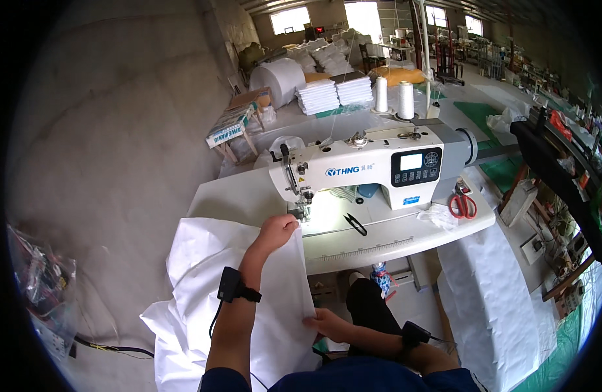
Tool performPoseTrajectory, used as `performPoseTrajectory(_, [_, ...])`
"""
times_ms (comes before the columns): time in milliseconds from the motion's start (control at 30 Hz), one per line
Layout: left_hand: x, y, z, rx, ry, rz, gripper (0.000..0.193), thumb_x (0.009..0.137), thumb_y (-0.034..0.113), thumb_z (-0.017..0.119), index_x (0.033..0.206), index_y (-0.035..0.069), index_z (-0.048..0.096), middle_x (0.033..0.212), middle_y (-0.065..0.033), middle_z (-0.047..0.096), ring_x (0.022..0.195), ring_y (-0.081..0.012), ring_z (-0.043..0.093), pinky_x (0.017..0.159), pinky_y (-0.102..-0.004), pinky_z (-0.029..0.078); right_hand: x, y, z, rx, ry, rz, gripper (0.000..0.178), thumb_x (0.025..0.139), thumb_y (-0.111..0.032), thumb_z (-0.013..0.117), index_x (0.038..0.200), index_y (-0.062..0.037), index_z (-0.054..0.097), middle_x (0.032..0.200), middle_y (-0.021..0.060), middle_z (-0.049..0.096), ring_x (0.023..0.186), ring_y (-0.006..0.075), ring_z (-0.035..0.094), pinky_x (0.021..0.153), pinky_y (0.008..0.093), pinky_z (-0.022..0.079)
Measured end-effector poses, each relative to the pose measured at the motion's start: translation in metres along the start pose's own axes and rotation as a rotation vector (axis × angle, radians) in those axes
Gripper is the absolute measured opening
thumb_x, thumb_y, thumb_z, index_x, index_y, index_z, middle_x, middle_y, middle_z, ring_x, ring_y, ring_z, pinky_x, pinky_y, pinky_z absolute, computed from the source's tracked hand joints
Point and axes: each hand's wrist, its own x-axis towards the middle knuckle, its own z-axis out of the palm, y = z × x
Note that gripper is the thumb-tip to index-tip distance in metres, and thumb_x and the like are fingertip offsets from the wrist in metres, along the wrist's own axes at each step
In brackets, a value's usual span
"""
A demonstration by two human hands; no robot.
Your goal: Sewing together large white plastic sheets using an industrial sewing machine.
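Observation:
A large white fabric sheet (222,281) drapes over the left front of the sewing table (373,251) and hangs toward my lap. My left hand (279,232) is closed on its upper edge, just in front of the presser foot (303,212) of a white sewing machine (359,166). Lower down, my right hand (328,325) pinches the sheet's right edge, fingers partly hidden by the cloth. The machine's lamp lights the area by the needle. Black thread snips (355,224) lie on the table right of my left hand. Farther right rest red-handled scissors (463,205).
Thread cones (405,100) stand behind the machine. Folded white stacks (318,97), a big white roll (278,81) and a cardboard box (232,124) sit beyond. A long white sheet (487,300) hangs at the table's right. A plastic bag (46,281) is at far left.

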Motion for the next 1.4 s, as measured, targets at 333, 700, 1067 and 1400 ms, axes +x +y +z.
performPoseTrajectory(333, [0.011, 0.008, 0.028, -0.601, -0.221, -0.203, 0.019, 0.088, 0.018, 0.061, 0.084, -0.001, 0.061, 0.074, 0.0049, 0.054, 0.070, -0.0072, 0.047, 0.064, -0.0243, 0.041, 0.114, -0.085, -0.080, -0.464, 0.502, -0.370, 0.041, 0.092, -0.034, 0.052, 0.112, 0.0018, 0.055, 0.080, 0.0185, 0.065, 0.070, 0.0293, 0.065, 0.065, 0.0392, 0.049])
performPoseTrajectory(700, [0.022, -0.028, 0.048, -0.142, -0.136, -0.234, 0.027, 0.084, 0.032, 0.062, 0.084, 0.005, 0.065, 0.075, -0.0143, 0.061, 0.069, -0.0263, 0.059, 0.064, -0.0361, 0.046, 0.145, -0.092, -0.045, -1.377, 0.628, -0.245, 0.033, 0.085, -0.010, 0.046, 0.114, 0.0052, 0.051, 0.086, 0.0148, 0.065, 0.073, 0.0295, 0.066, 0.064, 0.0392, 0.052])
performPoseTrajectory(1067, [0.033, -0.045, 0.081, 0.353, 0.089, -0.134, 0.022, 0.079, 0.030, 0.064, 0.081, 0.009, 0.063, 0.086, -0.0086, 0.062, 0.087, -0.0294, 0.057, 0.072, -0.0435, 0.044, 0.140, -0.088, -0.034, -1.577, 0.616, -0.208, 0.048, 0.080, -0.009, 0.053, 0.124, 0.0092, 0.048, 0.083, 0.0121, 0.066, 0.069, 0.0220, 0.067, 0.058, 0.0324, 0.053])
performPoseTrajectory(1400, [-0.008, -0.052, 0.088, 0.178, 0.116, 0.208, 0.030, 0.082, 0.017, 0.058, 0.110, 0.007, 0.062, 0.116, -0.0075, 0.060, 0.109, -0.0264, 0.053, 0.094, -0.0372, 0.040, 0.151, -0.083, -0.040, -1.488, 0.618, -0.217, 0.019, 0.077, -0.012, 0.054, 0.087, 0.0006, 0.064, 0.078, 0.0122, 0.067, 0.071, 0.0250, 0.067, 0.060, 0.0346, 0.052])
